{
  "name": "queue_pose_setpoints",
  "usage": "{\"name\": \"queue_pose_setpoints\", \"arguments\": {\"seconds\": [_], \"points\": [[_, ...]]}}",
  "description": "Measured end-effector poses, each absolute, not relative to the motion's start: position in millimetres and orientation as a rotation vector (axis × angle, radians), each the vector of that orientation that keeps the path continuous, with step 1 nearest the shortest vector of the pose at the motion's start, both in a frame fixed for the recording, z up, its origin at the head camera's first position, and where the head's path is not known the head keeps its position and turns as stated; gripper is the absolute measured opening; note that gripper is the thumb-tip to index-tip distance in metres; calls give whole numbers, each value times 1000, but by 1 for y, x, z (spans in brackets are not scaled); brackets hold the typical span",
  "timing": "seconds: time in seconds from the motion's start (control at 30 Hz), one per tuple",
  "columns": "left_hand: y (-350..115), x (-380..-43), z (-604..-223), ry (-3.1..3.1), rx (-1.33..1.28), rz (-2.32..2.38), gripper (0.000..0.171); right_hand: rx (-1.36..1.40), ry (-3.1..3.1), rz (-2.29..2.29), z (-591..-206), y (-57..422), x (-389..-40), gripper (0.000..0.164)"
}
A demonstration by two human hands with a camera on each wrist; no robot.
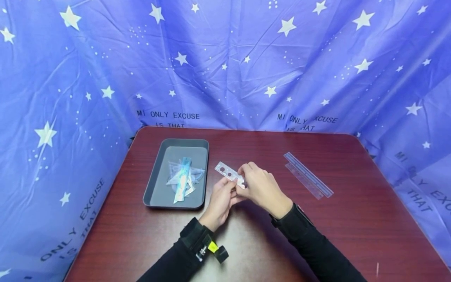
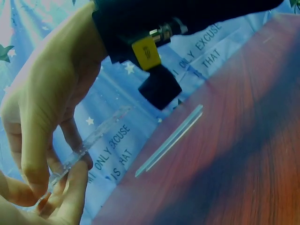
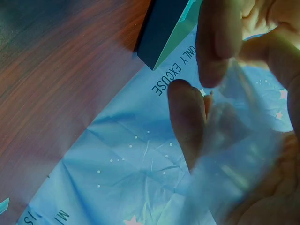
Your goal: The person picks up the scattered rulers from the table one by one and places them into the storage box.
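Above the table, both hands hold a short clear plastic ruler [image 1: 226, 172] with round cut-out holes. My left hand [image 1: 220, 199] pinches it from the near side, thumb on its face. The fingers of my right hand [image 1: 262, 186] grip its right end and hide part of it. From below, the left wrist view shows the ruler [image 2: 103, 127] tilted between the fingers, with the right hand [image 2: 47, 89] above. In the right wrist view, the clear plastic [image 3: 234, 154] is blurred and close to the camera.
Left of the hands stands a dark grey tray [image 1: 151, 197]. It holds a blue-tinted ruler [image 1: 183, 176] lying over clear set squares [image 1: 173, 174]. On the right, a pair of clear rulers [image 1: 311, 176] lie side by side on the dark red table [image 1: 352, 219]. A starry blue cloth [image 1: 225, 90] hangs behind.
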State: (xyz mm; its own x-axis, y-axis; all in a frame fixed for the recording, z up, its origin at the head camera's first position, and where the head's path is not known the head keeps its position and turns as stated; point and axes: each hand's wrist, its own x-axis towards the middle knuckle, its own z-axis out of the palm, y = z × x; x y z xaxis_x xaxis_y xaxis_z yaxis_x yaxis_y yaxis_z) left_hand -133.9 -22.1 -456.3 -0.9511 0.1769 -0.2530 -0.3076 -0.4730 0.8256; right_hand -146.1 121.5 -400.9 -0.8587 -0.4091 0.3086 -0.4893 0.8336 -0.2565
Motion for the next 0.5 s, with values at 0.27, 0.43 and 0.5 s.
{"name": "queue_pose_setpoints", "arguments": {"seconds": [0.27, 0.43, 0.5], "points": [[-43, -142, -445, 1584, -235, 2426, 12, 680, -2828, 497, -392, 136, -142, 56], [-67, -153, -437, 1721, -256, 2373, 14, 640, -2809, 497, -394, 153, -145, 55], [-78, -160, -433, 1781, -265, 2326, 14, 619, -2802, 495, -397, 161, -146, 52]]}}
